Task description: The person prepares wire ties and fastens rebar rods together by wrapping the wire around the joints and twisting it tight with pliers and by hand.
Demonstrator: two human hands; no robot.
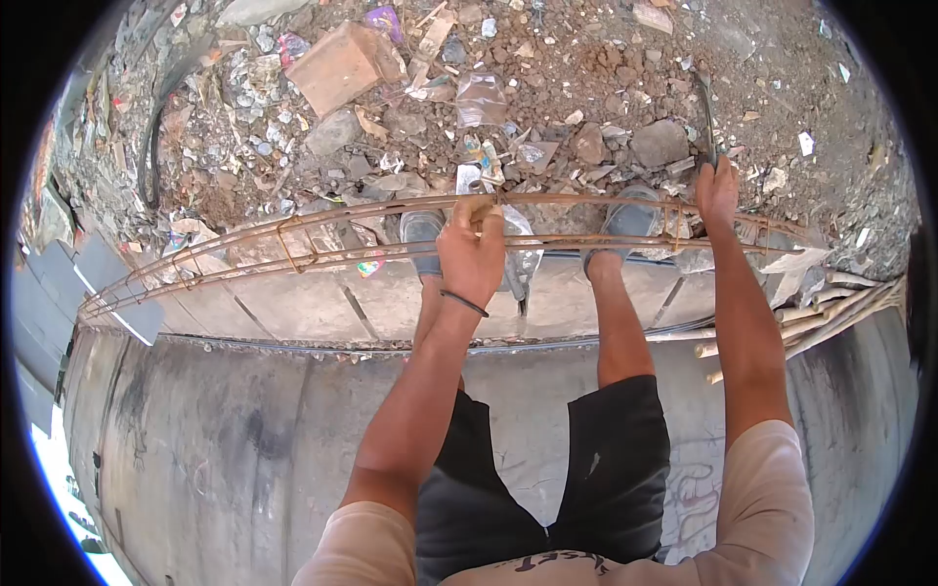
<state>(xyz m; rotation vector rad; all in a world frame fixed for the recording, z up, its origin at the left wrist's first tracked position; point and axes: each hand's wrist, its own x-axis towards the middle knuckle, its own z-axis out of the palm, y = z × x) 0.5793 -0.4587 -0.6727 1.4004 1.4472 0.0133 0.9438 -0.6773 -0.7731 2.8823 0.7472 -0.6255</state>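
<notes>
Rubble (625,59), rebar (562,198) partly behind hands (472,256)

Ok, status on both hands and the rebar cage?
Left hand at the rebar cage, fingers bent by its far bars. Right hand closed on a dark tool. In view, cage crosses both shoes; rubble beyond.

The single view looks steeply down from the person's head, above the ground (625,73), legs below.

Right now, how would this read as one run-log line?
left hand: fingers at rebar cage | right hand: grips tool | rubble: beyond cage
</notes>
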